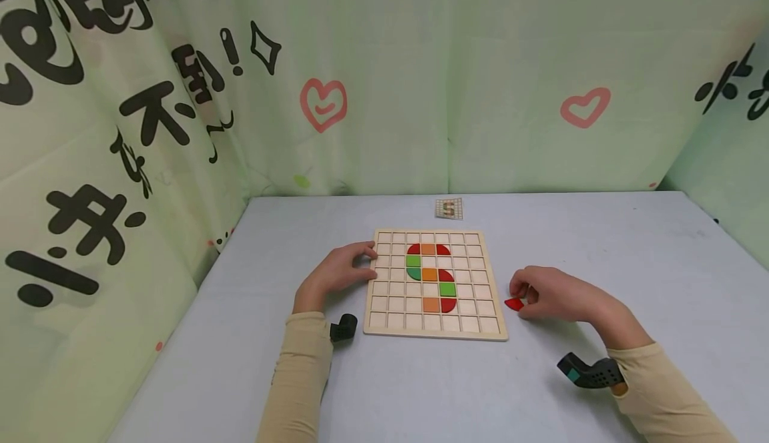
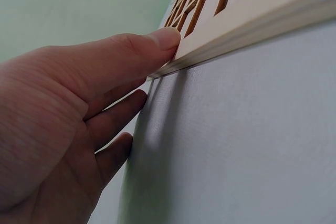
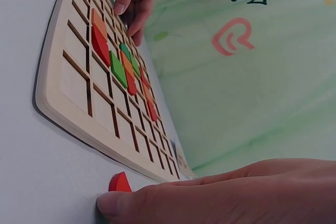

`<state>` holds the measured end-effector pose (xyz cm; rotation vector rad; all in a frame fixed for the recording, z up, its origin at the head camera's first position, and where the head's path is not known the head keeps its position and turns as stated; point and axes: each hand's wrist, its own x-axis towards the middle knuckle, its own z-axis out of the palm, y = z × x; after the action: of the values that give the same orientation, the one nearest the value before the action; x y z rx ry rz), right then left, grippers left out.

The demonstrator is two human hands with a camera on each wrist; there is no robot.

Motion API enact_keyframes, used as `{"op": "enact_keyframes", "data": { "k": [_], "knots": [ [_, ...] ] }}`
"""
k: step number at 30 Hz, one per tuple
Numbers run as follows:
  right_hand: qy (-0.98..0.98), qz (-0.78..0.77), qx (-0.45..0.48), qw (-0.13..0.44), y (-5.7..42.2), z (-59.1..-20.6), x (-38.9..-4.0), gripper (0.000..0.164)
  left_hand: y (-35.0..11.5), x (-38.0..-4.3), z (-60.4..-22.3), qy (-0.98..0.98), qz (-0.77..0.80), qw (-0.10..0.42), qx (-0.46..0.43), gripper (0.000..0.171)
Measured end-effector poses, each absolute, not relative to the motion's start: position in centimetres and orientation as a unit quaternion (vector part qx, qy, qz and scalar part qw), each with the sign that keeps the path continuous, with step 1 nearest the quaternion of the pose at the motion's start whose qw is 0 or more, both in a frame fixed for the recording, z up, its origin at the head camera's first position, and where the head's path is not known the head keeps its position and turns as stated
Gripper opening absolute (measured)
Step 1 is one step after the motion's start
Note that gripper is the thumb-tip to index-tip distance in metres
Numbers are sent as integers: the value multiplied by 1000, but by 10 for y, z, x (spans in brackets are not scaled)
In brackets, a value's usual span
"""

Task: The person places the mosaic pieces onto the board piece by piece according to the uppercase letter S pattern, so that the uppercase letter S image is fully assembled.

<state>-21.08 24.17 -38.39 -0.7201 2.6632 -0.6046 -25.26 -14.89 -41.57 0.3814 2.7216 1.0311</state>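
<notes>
A square wooden grid board (image 1: 435,333) lies flat on the table, its cells framed by thin ridges. Red, orange, green and teal pieces, squares and quarter-rounds, form an S-like figure on it. At the board's left edge is my left hand (image 1: 340,271), fingers spread loosely; in the left wrist view its thumb (image 2: 167,38) rests on the rim. My right hand (image 1: 555,293), just off the board's right side, pinches a red quarter-round piece (image 1: 514,304) close over the table. In the right wrist view this piece (image 3: 121,182) shows partly, its lower part hidden behind the thumb.
A small pattern card (image 1: 448,209) with a grid and figure lies behind the board, near the table's back edge. Pale green curtains (image 1: 408,63) with black lettering and pink hearts hang behind and at both sides. Each wrist carries a black strapped device (image 1: 591,371).
</notes>
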Motion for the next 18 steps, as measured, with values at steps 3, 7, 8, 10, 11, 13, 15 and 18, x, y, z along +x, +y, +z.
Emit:
{"op": "enact_keyframes", "data": {
  "k": [3, 7, 8, 10, 11, 13, 15, 18],
  "knots": [
    [931, -203, -260, 156, 243, -384, -211, 20, -149, -253, -417, 922, 350, 103, 127, 31],
    [930, -200, -275, 143, 243, -384, -211, 16, -150, -252, -417, 923, 349, 104, 126, 31],
    [929, -202, -278, 141, 242, -384, -211, 15, -150, -252, -417, 923, 349, 104, 126, 31],
    [928, -205, -277, 138, 242, -384, -211, 14, -150, -251, -417, 923, 348, 104, 127, 31],
    [929, -205, -278, 134, 241, -385, -212, 13, -150, -251, -417, 923, 348, 104, 127, 31],
    [931, -205, -279, 119, 240, -384, -212, 12, -150, -251, -416, 922, 349, 104, 128, 31],
    [933, -202, -280, 101, 238, -383, -213, 12, -149, -252, -416, 922, 351, 103, 129, 31],
    [934, -205, -283, 77, 231, -382, -213, 14, -149, -252, -415, 921, 352, 102, 129, 32]
  ]
}}
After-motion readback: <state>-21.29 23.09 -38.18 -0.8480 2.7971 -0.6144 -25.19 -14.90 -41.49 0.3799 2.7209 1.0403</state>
